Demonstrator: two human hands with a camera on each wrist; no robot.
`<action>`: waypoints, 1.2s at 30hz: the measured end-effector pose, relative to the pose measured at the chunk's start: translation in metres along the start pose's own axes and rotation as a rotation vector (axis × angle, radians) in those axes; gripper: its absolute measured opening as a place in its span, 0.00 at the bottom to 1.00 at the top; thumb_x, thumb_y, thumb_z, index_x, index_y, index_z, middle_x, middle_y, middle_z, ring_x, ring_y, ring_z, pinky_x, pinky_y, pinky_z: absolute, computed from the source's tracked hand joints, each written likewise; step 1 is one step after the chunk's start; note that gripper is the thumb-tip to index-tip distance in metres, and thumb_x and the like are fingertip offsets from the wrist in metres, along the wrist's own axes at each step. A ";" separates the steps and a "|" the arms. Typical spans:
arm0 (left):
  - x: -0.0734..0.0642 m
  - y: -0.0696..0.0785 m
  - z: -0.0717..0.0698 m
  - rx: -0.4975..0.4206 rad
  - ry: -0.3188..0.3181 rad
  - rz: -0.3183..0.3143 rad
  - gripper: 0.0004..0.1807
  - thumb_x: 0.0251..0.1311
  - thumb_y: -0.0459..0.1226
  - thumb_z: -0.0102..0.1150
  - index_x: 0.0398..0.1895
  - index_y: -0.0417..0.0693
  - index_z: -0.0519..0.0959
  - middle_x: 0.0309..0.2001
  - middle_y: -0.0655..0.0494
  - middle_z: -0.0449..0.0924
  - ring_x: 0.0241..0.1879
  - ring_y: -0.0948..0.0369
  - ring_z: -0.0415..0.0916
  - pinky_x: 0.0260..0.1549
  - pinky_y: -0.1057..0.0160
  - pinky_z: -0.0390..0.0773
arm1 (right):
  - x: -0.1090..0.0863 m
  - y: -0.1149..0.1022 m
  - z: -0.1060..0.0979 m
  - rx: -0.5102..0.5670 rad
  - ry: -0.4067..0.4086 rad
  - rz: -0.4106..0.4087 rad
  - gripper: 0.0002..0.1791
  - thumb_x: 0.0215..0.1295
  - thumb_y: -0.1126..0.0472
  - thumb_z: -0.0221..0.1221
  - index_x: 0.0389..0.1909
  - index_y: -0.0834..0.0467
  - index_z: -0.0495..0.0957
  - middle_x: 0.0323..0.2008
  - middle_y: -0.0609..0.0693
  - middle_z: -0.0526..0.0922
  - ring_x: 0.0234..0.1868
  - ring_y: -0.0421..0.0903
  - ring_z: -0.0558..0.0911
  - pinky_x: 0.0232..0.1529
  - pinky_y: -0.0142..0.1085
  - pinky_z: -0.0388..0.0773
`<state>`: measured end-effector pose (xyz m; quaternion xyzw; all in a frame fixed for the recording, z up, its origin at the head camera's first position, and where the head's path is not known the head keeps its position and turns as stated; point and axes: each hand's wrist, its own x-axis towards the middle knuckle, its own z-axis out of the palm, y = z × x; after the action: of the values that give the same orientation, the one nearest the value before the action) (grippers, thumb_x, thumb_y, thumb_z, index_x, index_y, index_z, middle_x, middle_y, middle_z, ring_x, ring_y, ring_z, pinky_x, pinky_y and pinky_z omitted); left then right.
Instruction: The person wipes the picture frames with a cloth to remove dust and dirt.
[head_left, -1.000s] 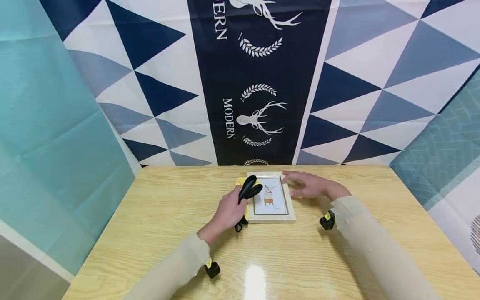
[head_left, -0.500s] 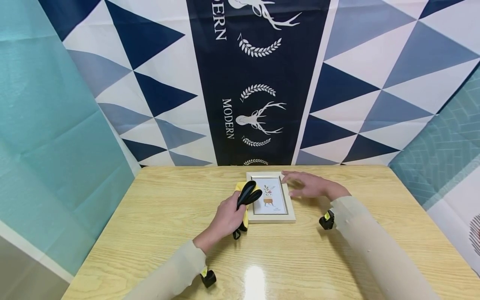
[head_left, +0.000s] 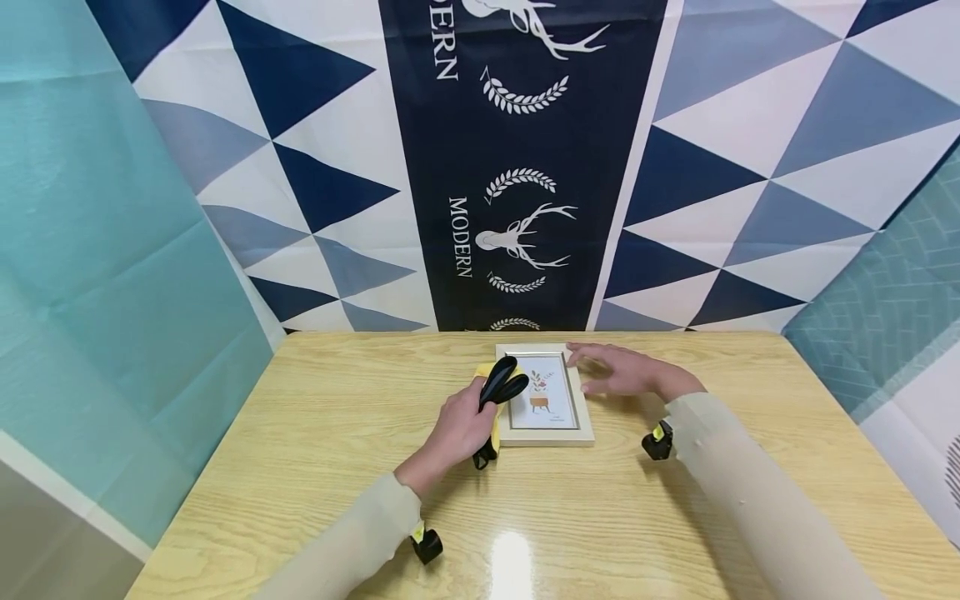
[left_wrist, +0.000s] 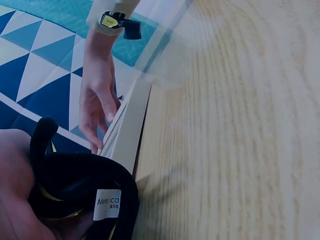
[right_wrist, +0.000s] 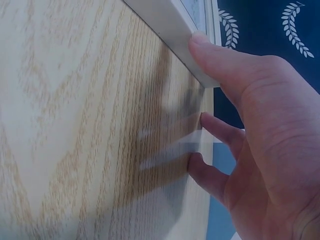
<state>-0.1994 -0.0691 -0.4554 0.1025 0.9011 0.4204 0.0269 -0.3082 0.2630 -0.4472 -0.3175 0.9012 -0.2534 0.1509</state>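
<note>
A cream picture frame (head_left: 542,437) with a plant drawing lies face up near the table's far edge. My left hand (head_left: 456,427) grips a bunched yellow cloth with thick black edging (head_left: 501,385) over the frame's left side. In the left wrist view the black edging (left_wrist: 95,172) bulges out in loops, with a white label (left_wrist: 107,205) on it. At the frame's right side is my right hand (head_left: 617,368), fingers loosely spread. Its thumb (right_wrist: 202,42) rests against the frame's outer side (right_wrist: 172,30) in the right wrist view, while two fingers reach down to the tabletop.
The light wooden table (head_left: 337,400) ends just behind the frame. Beyond stands a patterned cloth backdrop (head_left: 517,167) with deer and triangles. Teal panels (head_left: 135,250) flank it. Both forearms come in over the front of the table.
My left hand drew slightly back toward me with the cloth, then moved a little forward again along the frame's left side. The right hand and the frame stay where they were.
</note>
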 end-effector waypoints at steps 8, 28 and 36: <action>0.027 -0.025 0.010 -0.017 0.021 0.042 0.21 0.79 0.39 0.48 0.68 0.39 0.78 0.39 0.45 0.84 0.32 0.55 0.78 0.31 0.59 0.77 | -0.002 0.000 0.000 0.010 -0.005 0.015 0.23 0.79 0.54 0.68 0.70 0.52 0.79 0.89 0.68 0.59 0.88 0.79 0.58 0.85 0.78 0.52; 0.107 -0.060 0.021 0.092 0.016 -0.031 0.21 0.81 0.48 0.47 0.68 0.52 0.77 0.48 0.49 0.88 0.43 0.52 0.81 0.43 0.55 0.78 | 0.002 0.004 0.002 0.018 -0.001 0.005 0.23 0.79 0.55 0.68 0.70 0.53 0.79 0.89 0.69 0.59 0.88 0.79 0.58 0.85 0.78 0.52; 0.132 -0.072 0.023 0.093 -0.002 -0.057 0.20 0.81 0.48 0.45 0.66 0.54 0.76 0.49 0.49 0.88 0.45 0.49 0.82 0.45 0.56 0.77 | 0.001 0.002 0.002 0.022 -0.014 0.035 0.23 0.79 0.55 0.67 0.71 0.51 0.79 0.90 0.67 0.58 0.89 0.77 0.56 0.86 0.78 0.49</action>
<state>-0.3374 -0.0694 -0.5202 0.0784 0.9222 0.3772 0.0350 -0.3094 0.2628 -0.4496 -0.3018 0.9027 -0.2583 0.1653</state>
